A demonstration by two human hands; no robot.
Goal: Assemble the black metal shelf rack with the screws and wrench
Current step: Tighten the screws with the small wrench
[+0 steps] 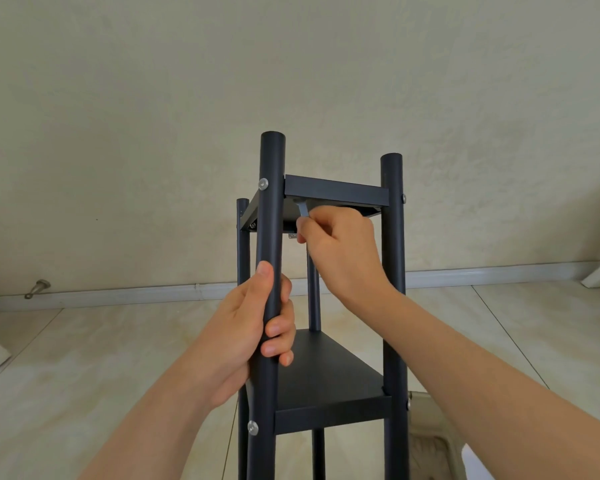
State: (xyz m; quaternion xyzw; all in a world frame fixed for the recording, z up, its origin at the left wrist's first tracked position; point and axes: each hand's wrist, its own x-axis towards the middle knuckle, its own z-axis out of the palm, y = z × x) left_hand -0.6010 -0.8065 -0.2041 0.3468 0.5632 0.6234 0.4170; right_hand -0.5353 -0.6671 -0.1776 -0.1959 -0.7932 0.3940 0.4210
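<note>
A person's left hand grips the near-left post of the upright black metal shelf rack. The right hand pinches a small silver wrench under the top shelf; keeping it seated should prevent slips.

Rack post: round metal tube with a black coating, matt and smooth, with a faint sheen along the curve. Lower shelf: same black finish, flat, finely grainy. Screw: bright silver metal, shiny head. Wrench: thin flat metal, dull grey. Wall: cream plaster, rough and matt. Floor tiles: smooth, semi-gloss, beige veining. Skirting: white, smooth. Door stop: brushed metal.
</note>
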